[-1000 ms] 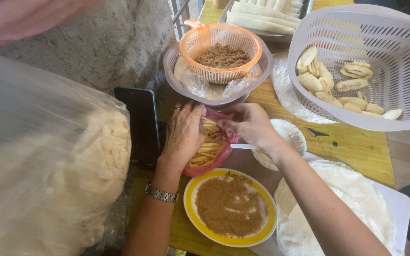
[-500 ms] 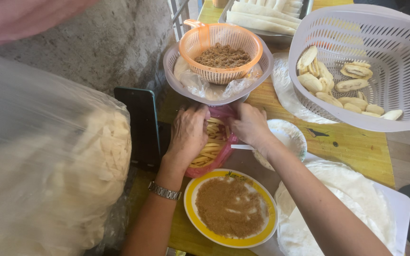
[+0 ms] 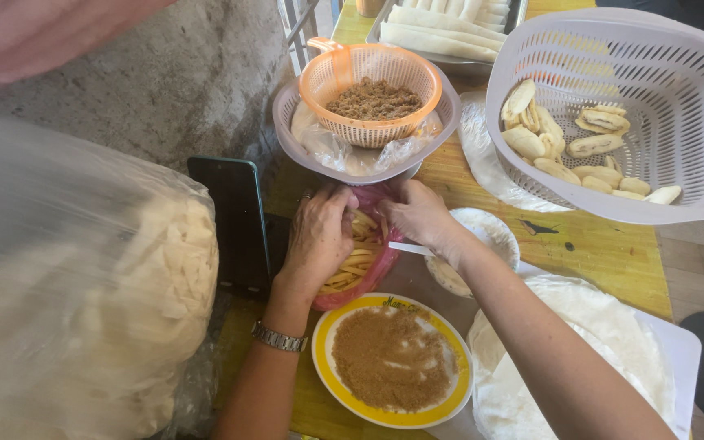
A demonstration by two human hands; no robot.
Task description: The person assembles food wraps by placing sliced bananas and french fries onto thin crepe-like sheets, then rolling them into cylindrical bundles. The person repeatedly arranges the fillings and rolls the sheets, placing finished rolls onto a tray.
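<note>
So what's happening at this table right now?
A person has both hands at a pink plastic bag of pale yellow strips, the left hand and right hand gripping its top edge. Just in front sits a yellow-rimmed plate of brown crumbs. Behind the bag is an orange strainer of brown filling, and a white basket holds rolled pieces.

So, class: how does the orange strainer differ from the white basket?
The orange strainer is small, sits inside a grey bowl and holds brown crumbly filling; the white basket is far larger, stands tilted on the table and holds pale rolled pieces. Both are perforated plastic. Neither hand touches them.
</note>
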